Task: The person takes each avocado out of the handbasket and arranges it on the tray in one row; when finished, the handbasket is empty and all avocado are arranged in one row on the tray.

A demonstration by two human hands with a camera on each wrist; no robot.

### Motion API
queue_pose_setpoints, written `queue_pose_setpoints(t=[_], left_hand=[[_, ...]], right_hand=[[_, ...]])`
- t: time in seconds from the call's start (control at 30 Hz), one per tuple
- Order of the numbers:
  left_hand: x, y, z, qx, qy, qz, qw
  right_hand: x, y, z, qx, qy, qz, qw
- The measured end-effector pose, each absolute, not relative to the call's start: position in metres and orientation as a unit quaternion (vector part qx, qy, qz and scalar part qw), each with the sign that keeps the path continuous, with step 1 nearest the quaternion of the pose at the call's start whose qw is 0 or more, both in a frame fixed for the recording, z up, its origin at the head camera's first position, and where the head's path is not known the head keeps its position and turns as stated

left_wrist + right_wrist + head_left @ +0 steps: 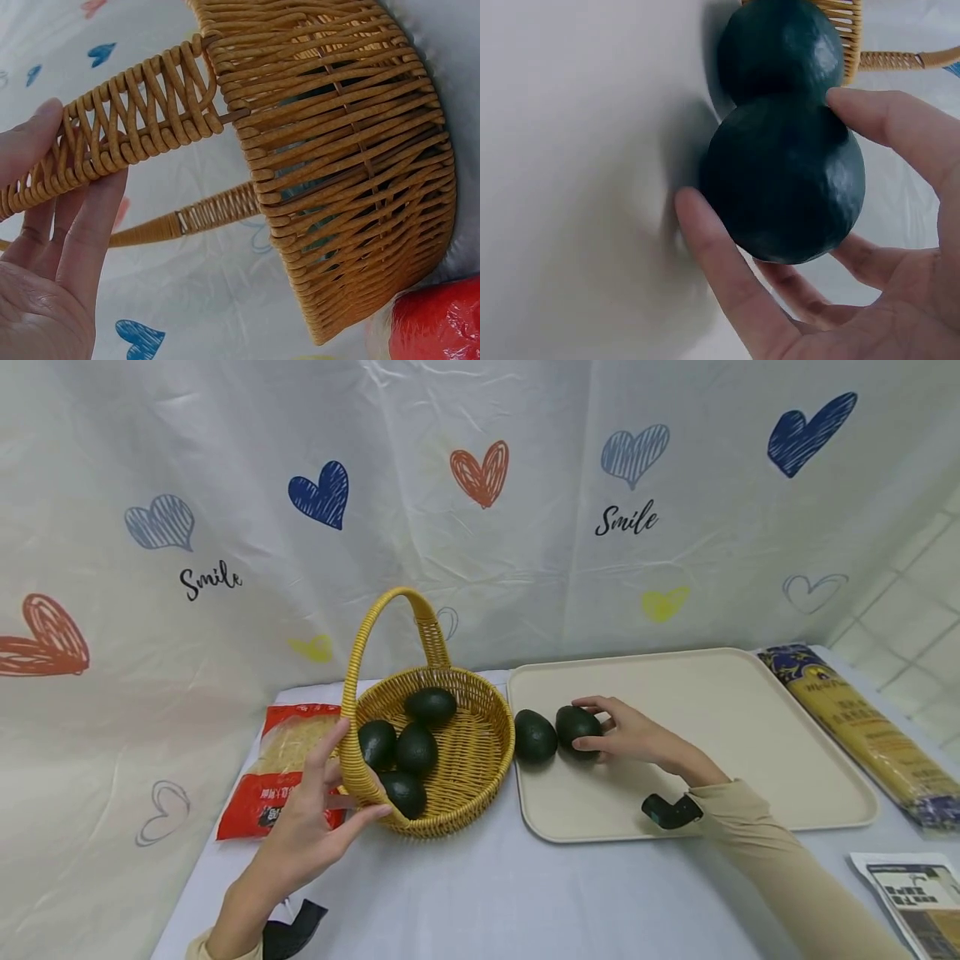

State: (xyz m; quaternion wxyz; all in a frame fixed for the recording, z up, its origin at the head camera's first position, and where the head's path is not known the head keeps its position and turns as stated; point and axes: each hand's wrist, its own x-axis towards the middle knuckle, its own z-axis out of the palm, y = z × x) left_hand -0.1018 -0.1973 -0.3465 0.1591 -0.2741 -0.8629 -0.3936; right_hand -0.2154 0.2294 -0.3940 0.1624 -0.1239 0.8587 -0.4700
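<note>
1. My right hand [630, 735] was curled round a dark avocado [577, 727] on the beige tray [712, 693], with thumb and fingers wrapping its sides. The fruit seemed to rest on the tray surface, near the tray's left end.
2. My left hand [315, 827] held the wicker basket [480, 752] where its handle [367, 643] meets the rim. The thumb sat on one side and the fingers were fairly straight against the weave.
3. A second avocado [535, 737] lay just beside the held one, touching it in the right wrist view. I judged that any sideways nudge of my fingers could set it rolling, perhaps off the tray's low lip toward the basket.
4. Four more avocados [412, 743] sat inside the basket. My hold on the handle was light, so I thought a pull there could tip the basket and spill them onto the counter [487, 893].
5. The held avocado was smooth and rounded, so a loose hold could let it slip.
6. A red packet of noodles [288, 768] lay just behind the basket on the left, crowding that side.
7. A long yellow and blue packet [862, 727] lay along the tray's right edge, and a printed paper [911, 893] sat at the near right.
8. A heart-printed cloth [480, 485] hung behind it all.
</note>
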Motion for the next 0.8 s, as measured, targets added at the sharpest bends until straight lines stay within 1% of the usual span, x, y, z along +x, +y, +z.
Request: queue_pose_setpoints(t=[0.4, 0.8], left_hand=[[-0.102, -0.1975, -0.3454, -0.277, -0.862, -0.393, 0.159], [-0.1025, -0.1989, -0.3463, -0.288, -0.855, -0.402, 0.157]], right_hand=[[-0.2167, 0.2266, -0.3905, -0.131, 0.847, -0.49, 0.159], [-0.2158, 0.2295, -0.3881, -0.127, 0.857, -0.471, 0.163]])
